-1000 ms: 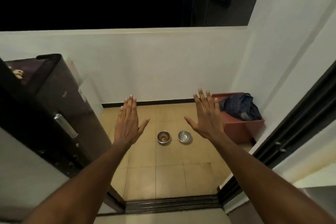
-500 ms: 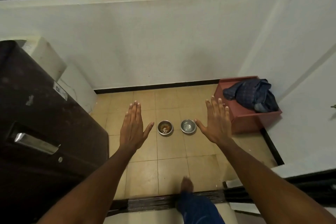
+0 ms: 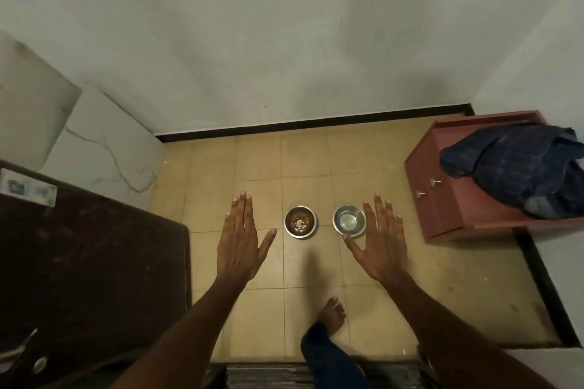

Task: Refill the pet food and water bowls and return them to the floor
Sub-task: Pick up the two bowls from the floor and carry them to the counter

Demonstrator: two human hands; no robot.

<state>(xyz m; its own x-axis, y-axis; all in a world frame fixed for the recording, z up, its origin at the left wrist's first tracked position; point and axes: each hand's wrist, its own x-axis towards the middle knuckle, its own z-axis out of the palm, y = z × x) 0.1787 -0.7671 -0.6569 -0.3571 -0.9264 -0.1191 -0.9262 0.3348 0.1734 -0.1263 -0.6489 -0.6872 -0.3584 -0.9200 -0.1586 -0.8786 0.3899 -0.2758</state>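
Two small steel bowls stand side by side on the tan tiled floor (image 3: 259, 161). The food bowl (image 3: 300, 222) on the left holds a little brown kibble. The water bowl (image 3: 349, 219) on the right looks shiny inside, with little or nothing in it. My left hand (image 3: 241, 240) hovers flat, fingers spread, palm down, left of the food bowl. My right hand (image 3: 380, 241) is held out the same way just right of the water bowl, its thumb overlapping the bowl's rim in view. Both hands hold nothing.
A dark brown door (image 3: 88, 278) with a metal handle stands at the left. A low reddish cabinet (image 3: 448, 199) with a dark blue cloth (image 3: 518, 167) on it sits at the right. My bare foot (image 3: 331, 314) is on the tiles beyond the dark threshold (image 3: 268, 373). White walls enclose the space.
I have stepped forward over the threshold and the view has tilted down. The bowls look nearer and my foot is now on the tiles. Both hands stay spread and empty.
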